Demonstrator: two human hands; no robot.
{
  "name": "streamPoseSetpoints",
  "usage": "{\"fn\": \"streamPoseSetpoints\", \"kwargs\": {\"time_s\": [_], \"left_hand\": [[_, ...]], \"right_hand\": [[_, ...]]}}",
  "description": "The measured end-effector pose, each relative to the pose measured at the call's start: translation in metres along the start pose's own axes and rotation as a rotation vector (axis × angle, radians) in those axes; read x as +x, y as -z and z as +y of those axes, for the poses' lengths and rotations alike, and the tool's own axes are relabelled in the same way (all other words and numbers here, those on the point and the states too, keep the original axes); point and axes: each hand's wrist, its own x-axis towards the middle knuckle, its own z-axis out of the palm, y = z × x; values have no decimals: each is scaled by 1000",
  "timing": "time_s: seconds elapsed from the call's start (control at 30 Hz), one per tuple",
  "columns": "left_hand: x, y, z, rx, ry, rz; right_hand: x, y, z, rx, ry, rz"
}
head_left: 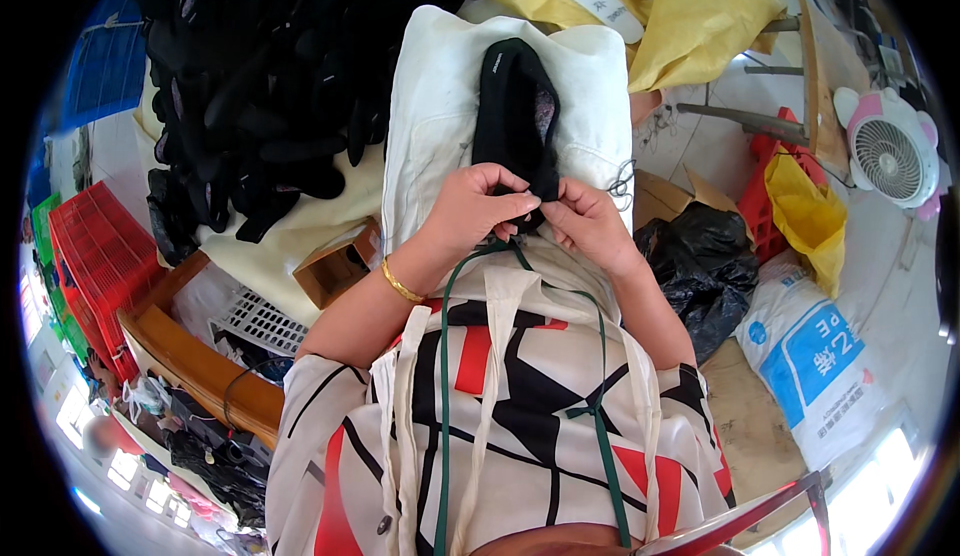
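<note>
A black fabric shoe upper (508, 106) with a patterned lining lies on a white cloth (430, 106) draped over my lap. Its narrow near end is pinched between the fingertips of both hands. My left hand (475, 206) holds the edge from the left, thumb and forefinger together. From the right, my right hand (590, 221) grips the same end, its fingertips almost touching the left ones. Whether a needle or thread is between the fingers is too small to make out. Small scissors (622, 181) seem to rest on the cloth to the right.
A large heap of black shoe uppers (260, 76) lies at the left. Red crates (100, 266) stand beyond a wooden chair arm (190, 346). To the right are a black plastic bag (705, 261), a white-and-blue sack (810, 346), a yellow bag (805, 216) and a small fan (888, 156).
</note>
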Motion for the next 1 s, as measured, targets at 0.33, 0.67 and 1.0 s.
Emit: {"fn": "streamPoseSetpoints", "kwargs": {"time_s": [0.33, 0.67, 1.0], "left_hand": [[1, 1, 2, -44, 1, -21], [4, 8, 8, 0, 54, -61], [4, 4, -2, 65, -24, -45]], "right_hand": [[1, 11, 1, -13, 3, -68], [2, 7, 4, -72, -56, 11], [1, -20, -13, -217, 25, 126]]}}
